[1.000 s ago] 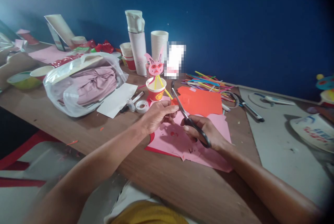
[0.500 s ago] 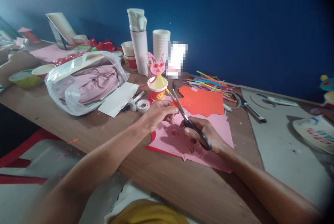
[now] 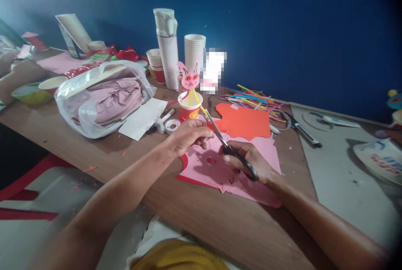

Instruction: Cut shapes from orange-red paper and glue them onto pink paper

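My right hand (image 3: 245, 157) is wrapped round the black handles of a pair of scissors (image 3: 232, 150), whose metal blades point away toward my left fingertips. Pinched in my left hand (image 3: 193, 136) is a small orange paper piece (image 3: 214, 126), partly hidden by the fingers and lying against the blades. Beneath both hands lie pink paper sheets (image 3: 264, 165) with dark marks, and a red edge shows under them. Just behind is an orange paper sheet (image 3: 245, 121) with a cut, uneven outline. A paper cup (image 3: 190, 108) holds a pink paper cat face (image 3: 190, 80) on yellow stems.
Left of my hands are a tape roll (image 3: 172, 125), a white card (image 3: 143, 119) and a plastic bag (image 3: 103, 98) with pink cloth. Behind stand a flask (image 3: 168, 52) and stacked cups (image 3: 194, 56). Colourful pipe cleaners (image 3: 251, 98) and a utility knife (image 3: 306, 133) lie rightward. Another person's arm (image 3: 21, 75) shows far left.
The scissors and my right hand have shifted slightly to the right and down, with the blades now a little closer together. My left hand has barely moved.
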`<state>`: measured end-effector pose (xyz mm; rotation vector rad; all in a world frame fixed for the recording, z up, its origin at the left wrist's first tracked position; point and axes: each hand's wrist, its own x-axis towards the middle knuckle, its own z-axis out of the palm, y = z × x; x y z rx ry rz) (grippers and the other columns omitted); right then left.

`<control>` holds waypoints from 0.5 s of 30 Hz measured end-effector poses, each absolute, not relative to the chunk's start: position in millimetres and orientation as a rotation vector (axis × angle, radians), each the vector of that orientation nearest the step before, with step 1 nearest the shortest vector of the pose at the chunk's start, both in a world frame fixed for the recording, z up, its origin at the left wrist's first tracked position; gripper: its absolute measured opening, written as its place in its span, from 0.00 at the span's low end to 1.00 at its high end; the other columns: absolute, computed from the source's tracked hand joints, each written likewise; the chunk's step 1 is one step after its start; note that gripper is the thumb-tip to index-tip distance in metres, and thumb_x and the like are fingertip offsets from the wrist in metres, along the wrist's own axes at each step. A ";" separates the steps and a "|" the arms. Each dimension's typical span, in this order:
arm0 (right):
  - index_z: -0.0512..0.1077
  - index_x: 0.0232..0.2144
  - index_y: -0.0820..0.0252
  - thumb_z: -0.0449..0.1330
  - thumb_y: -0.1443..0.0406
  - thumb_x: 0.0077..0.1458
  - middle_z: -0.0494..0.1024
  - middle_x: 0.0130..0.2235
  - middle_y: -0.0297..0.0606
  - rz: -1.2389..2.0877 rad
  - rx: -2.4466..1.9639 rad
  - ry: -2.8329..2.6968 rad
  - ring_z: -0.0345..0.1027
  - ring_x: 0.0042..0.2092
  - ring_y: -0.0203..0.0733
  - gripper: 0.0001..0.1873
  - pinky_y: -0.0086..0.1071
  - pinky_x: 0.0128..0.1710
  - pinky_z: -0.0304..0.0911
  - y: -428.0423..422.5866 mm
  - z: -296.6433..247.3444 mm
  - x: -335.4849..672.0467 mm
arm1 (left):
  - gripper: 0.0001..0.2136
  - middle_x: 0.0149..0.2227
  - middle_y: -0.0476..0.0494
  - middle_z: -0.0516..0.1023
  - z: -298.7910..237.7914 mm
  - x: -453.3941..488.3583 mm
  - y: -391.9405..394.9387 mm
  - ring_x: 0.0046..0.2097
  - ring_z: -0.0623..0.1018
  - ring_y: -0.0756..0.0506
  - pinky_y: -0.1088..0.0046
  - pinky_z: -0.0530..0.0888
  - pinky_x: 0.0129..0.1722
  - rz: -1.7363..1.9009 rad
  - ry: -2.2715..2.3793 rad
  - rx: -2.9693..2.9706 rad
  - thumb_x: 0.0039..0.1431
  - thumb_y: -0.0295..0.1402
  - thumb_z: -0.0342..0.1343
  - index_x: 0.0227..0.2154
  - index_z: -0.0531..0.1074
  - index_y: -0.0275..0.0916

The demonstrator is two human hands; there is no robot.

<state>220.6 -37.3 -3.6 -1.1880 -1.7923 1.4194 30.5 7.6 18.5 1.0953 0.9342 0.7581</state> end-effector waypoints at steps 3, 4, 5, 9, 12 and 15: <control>0.69 0.30 0.62 0.60 0.52 0.48 0.64 0.19 0.29 1.413 -1.182 -1.806 0.57 0.20 0.31 0.18 0.25 0.19 0.53 -36.9 -4.9 221.6 | 0.05 0.15 0.55 0.62 19.8 29.2 8.5 0.18 0.62 0.57 0.78 0.69 0.22 0.740 0.915 1.107 0.45 0.25 0.55 0.17 0.66 0.34; 0.69 0.30 0.62 0.60 0.52 0.47 0.64 0.19 0.29 1.411 -1.186 -1.809 0.57 0.20 0.31 0.18 0.25 0.19 0.53 -36.9 -4.9 221.5 | 0.06 0.15 0.55 0.62 19.9 28.7 9.0 0.18 0.61 0.57 0.77 0.69 0.22 0.733 0.910 1.113 0.45 0.25 0.55 0.17 0.67 0.34; 0.69 0.30 0.62 0.60 0.52 0.47 0.64 0.20 0.29 1.410 -1.192 -1.812 0.57 0.20 0.31 0.18 0.25 0.19 0.53 -36.9 -4.7 221.5 | 0.06 0.15 0.55 0.61 19.8 28.2 9.5 0.18 0.61 0.57 0.77 0.69 0.22 0.726 0.907 1.118 0.45 0.25 0.55 0.17 0.66 0.34; 0.69 0.30 0.62 0.60 0.52 0.47 0.64 0.21 0.29 1.418 -1.216 -1.823 0.57 0.21 0.31 0.18 0.25 0.19 0.53 -36.4 -4.9 222.3 | 0.05 0.14 0.55 0.61 18.3 25.8 11.7 0.18 0.60 0.57 0.77 0.68 0.23 0.697 0.887 1.134 0.44 0.25 0.55 0.17 0.67 0.34; 0.69 0.31 0.62 0.61 0.53 0.47 0.65 0.23 0.30 1.452 -1.214 -1.828 0.57 0.22 0.31 0.18 0.25 0.20 0.54 -35.1 -6.7 224.3 | 0.04 0.15 0.55 0.61 16.9 24.5 13.0 0.18 0.60 0.57 0.77 0.68 0.22 0.671 0.878 1.123 0.44 0.25 0.55 0.18 0.68 0.34; 0.70 0.32 0.63 0.61 0.54 0.47 0.66 0.26 0.31 1.476 -1.184 -1.839 0.57 0.24 0.32 0.17 0.25 0.22 0.55 -33.7 -7.9 225.9 | 0.04 0.14 0.55 0.60 15.5 23.9 13.8 0.18 0.60 0.57 0.78 0.66 0.21 0.626 0.874 1.106 0.45 0.25 0.55 0.18 0.68 0.33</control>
